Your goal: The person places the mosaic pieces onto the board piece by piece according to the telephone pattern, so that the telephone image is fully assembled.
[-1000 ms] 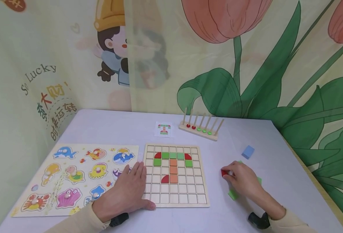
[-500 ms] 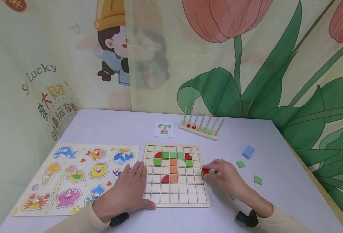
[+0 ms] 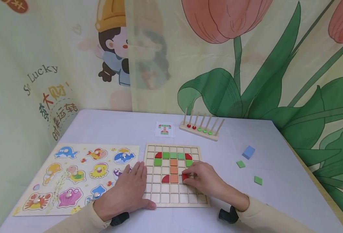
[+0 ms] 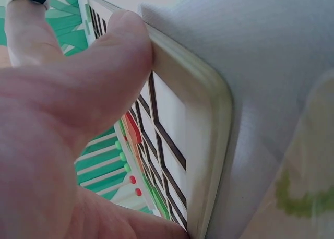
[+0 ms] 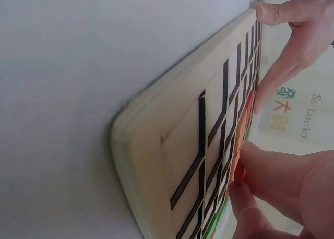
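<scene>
A wooden grid board [image 3: 174,205] lies on the table, with red quarter-round, green and orange tiles [image 3: 173,170] set in its upper and middle cells. My left hand [image 3: 126,191] rests along the board's left edge, fingers straight and thumb at the lower left corner. Over the board's right half, my right hand [image 3: 207,179] pinches a red tile [image 3: 184,177] between thumb and fingers, just right of the lowest orange tile. In the right wrist view that red tile [image 5: 239,173] shows partly between the fingertips. Left of the orange column sits another red quarter-round tile [image 3: 165,179].
A sea-animal knob puzzle [image 3: 81,149] lies at left, partly under my left hand. Behind the board are a pattern card [image 3: 164,129] and a peg stand [image 3: 199,130] with red and green beads. At right lie a blue block [image 3: 248,152] and green tiles [image 3: 258,180].
My right hand has carried the red tile leftward from the loose pieces at right to over the board. The green tiles there are uncovered. My left hand has stayed in place.
</scene>
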### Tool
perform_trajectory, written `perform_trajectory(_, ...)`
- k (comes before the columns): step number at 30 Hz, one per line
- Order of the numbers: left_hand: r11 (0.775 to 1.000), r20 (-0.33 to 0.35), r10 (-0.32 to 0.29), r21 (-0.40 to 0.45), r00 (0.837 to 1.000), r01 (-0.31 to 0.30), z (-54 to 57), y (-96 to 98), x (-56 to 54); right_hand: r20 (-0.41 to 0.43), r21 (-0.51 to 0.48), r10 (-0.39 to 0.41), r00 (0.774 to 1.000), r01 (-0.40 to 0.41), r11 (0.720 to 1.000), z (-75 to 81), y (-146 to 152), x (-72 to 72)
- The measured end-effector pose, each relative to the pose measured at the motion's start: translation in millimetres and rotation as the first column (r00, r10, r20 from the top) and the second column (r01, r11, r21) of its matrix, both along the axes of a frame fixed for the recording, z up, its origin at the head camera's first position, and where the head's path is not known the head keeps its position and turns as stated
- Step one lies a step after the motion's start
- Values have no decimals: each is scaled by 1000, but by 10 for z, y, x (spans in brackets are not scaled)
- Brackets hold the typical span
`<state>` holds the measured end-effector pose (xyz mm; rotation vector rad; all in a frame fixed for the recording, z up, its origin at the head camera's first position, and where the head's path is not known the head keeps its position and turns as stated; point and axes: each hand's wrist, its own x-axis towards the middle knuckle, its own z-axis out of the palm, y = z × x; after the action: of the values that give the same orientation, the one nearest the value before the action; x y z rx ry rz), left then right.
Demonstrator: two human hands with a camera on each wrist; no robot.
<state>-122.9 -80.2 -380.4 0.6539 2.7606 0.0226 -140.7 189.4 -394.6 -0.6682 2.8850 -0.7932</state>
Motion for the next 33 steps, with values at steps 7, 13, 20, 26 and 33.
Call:
perform_trajectory(7, 1000, -1, -5, -16, 1000, 5, 3, 2, 3, 6, 26, 26, 1000, -27, 999, -28, -68, -72)
perform_trajectory(13, 1000, 10, 3, -21, 1000, -3, -1, 8, -7, 41, -13, 40, 998, -39, 999, -17, -76, -104)
perform_trajectory(20, 1000, 16, 9, -18, 1000, -9, 0, 14, -16, 55, -11, 23, 998, -23, 1000, -9, -74, -107)
perform_trajectory(26, 1000, 7, 3, -19, 1000, -3, 1, 11, -14, 50, -8, 15, 999, -14, 1000, -20, -88, -89)
perform_trajectory(33, 1000, -2, -4, -17, 1000, 4, -7, 9, -8, 55, 26, -7, 998, 6, 1000, -24, -90, -56)
